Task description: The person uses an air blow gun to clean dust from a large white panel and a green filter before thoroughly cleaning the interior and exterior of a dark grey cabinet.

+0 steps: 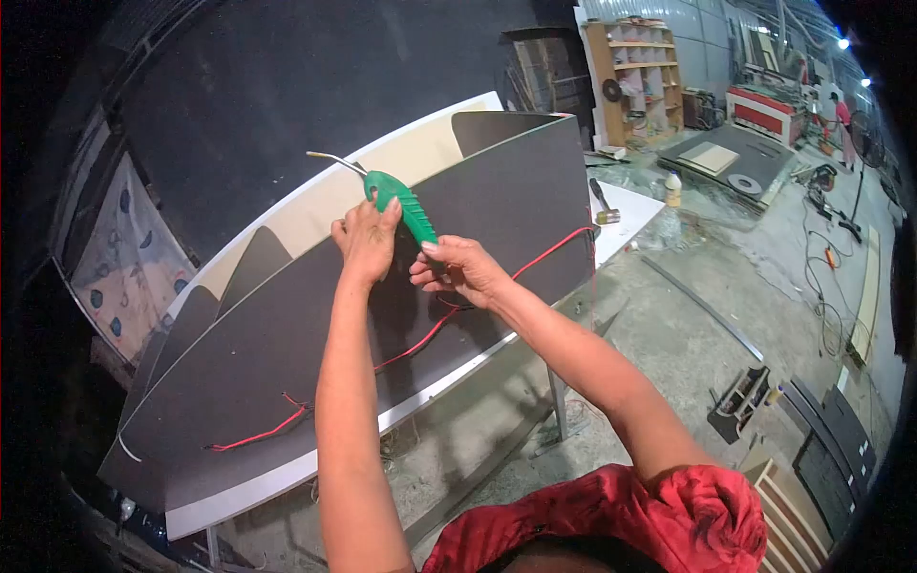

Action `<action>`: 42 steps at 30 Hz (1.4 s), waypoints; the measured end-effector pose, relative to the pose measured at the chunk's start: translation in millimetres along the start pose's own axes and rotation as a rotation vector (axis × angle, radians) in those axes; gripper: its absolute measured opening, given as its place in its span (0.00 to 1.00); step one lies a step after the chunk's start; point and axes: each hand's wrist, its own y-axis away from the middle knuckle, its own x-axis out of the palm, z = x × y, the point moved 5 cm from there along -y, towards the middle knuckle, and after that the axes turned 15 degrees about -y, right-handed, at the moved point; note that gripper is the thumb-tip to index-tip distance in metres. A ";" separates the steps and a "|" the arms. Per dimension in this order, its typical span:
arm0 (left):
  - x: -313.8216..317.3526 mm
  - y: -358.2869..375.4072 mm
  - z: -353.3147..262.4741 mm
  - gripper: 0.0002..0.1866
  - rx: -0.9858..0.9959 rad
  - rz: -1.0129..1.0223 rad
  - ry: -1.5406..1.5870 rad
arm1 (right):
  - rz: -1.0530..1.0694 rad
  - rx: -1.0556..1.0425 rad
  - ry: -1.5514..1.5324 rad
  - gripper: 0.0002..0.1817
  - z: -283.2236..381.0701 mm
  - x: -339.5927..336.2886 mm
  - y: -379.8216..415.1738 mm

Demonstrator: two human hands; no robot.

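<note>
Both hands are on a green-handled tool (413, 212) with a thin, bent metal shaft that points up and left. My left hand (368, 239) is closed at the upper part of the handle, its thumb against the green plastic by a hole. The lower end of the handle is pinched between the thumb and fingers of my right hand (460, 267). Just behind them stands a long, curved dark panel (516, 191), with a cream inner wall (411, 158) beyond it. Red wires (411, 353) hang across the panel's near face.
A hammer (606, 210) lies on the white board (630, 215) to the right, near a bottle (673, 188). A metal strip (702, 307) and cables lie on the concrete floor. Shelves (645, 81) and a red machine (761, 113) stand farther back; a distant person (844, 129) is there.
</note>
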 end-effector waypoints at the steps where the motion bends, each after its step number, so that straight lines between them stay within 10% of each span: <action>1: -1.2 -0.5 -0.4 0.36 -0.005 -0.006 -0.012 | 0.013 0.003 -0.005 0.15 5.2 0.8 -4.6; 9: 4.2 -0.9 1.1 0.38 -0.006 0.083 -0.110 | 0.214 -0.079 0.095 0.13 11.5 22.8 -39.8; 14: 3.8 -1.1 8.3 0.31 -0.049 -0.261 0.048 | 0.018 -0.301 0.108 0.06 31.7 0.5 -15.5; 27: -23.9 -10.1 11.1 0.20 -0.162 -0.042 -0.190 | 0.006 -0.138 0.270 0.12 18.1 -47.1 67.0; 42: -20.8 -5.1 15.5 0.20 -0.120 -0.079 -0.130 | -0.063 -0.465 0.804 0.16 -19.6 -28.1 72.4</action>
